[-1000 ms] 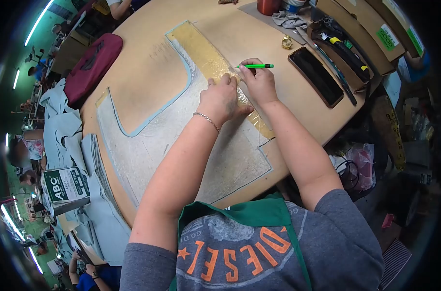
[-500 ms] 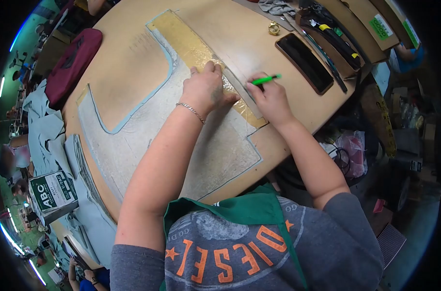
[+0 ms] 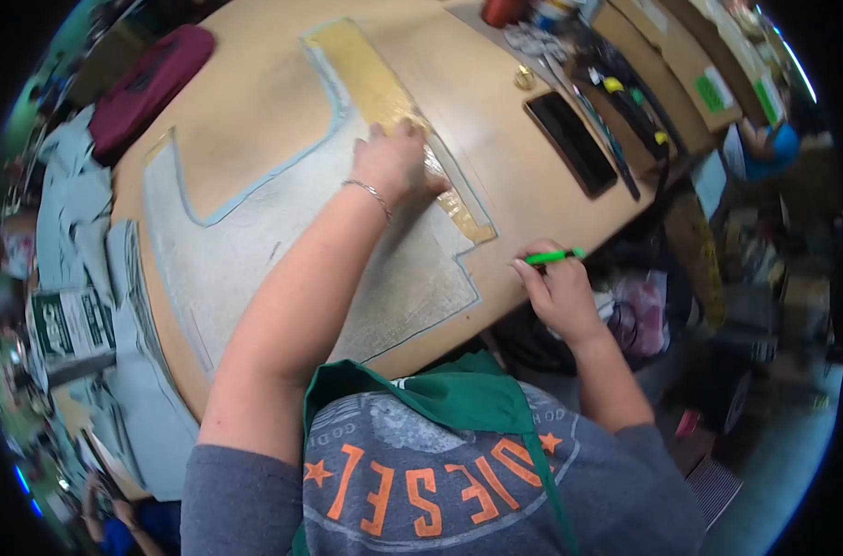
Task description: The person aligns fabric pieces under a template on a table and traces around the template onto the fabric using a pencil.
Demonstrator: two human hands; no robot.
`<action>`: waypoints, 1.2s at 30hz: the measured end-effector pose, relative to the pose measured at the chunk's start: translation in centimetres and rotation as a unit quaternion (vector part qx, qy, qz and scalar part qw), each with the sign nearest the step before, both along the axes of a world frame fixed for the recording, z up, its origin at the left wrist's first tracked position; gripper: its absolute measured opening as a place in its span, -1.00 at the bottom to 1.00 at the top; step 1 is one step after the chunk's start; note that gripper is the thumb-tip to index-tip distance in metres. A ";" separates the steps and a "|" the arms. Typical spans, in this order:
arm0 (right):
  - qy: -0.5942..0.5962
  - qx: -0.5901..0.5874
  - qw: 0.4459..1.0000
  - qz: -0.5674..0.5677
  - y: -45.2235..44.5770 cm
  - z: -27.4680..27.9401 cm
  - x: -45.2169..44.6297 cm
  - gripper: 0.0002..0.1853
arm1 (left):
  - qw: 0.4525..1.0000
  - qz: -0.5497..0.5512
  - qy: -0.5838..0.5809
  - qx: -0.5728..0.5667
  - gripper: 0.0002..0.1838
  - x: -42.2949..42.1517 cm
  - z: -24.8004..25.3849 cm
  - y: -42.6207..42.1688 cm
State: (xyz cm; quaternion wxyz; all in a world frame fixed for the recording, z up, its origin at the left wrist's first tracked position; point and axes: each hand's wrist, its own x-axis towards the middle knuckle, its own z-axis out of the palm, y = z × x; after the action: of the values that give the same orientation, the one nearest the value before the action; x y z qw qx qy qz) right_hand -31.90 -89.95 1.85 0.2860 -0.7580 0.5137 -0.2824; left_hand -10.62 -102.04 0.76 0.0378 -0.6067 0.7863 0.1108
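A large grey pattern piece (image 3: 283, 232) with a blue edge lies flat on the wooden table (image 3: 255, 102). Along its upper right arm runs a strip of shiny yellow tape (image 3: 366, 74). My left hand (image 3: 394, 162) presses on the taped strip with its fingers spread, palm down, and grips nothing. My right hand (image 3: 556, 287) is pinched round a green pen (image 3: 555, 257) near the table's right front edge, off the pattern piece and to the right of its lower corner.
A phone (image 3: 570, 144) and a gold watch (image 3: 524, 77) lie at the right, beside cardboard boxes (image 3: 662, 46) of tools. Grey-blue cloth pieces (image 3: 144, 398), a box (image 3: 69, 324) and a maroon bag (image 3: 153, 88) are at the left. Another person's arms show at the lower left.
My right hand has moved with the green pen from the pattern's right edge down and right to the table's edge. My left hand stays on the taped strip. The whole view has shifted.
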 end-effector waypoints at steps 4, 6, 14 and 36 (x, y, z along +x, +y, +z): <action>-0.097 -0.028 0.992 -0.079 -0.7 0.0 1.5 -0.89 | 0.962 0.049 0.206 -0.173 -0.46 4.6 -3.1 6.0; -0.075 0.027 0.992 -0.095 -1.8 -0.4 1.9 -0.86 | 0.941 0.156 0.206 -0.218 -0.52 9.0 -2.4 10.1; 0.093 -0.083 0.989 -0.074 -9.6 -6.3 3.3 -0.83 | 0.813 0.488 0.186 -0.258 -0.55 24.1 -3.1 28.0; -0.099 0.063 0.991 -0.071 -7.9 -4.0 1.5 -0.74 | 0.790 0.444 0.258 -0.336 -0.72 24.7 -5.9 27.7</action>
State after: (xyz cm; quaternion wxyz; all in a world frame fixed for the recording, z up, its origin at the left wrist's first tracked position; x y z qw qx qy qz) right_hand -30.38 -97.89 -2.15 0.3619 -0.6687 0.5515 -0.3431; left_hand 14.12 -74.37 -5.09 -0.4259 -0.8122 0.3986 -0.0030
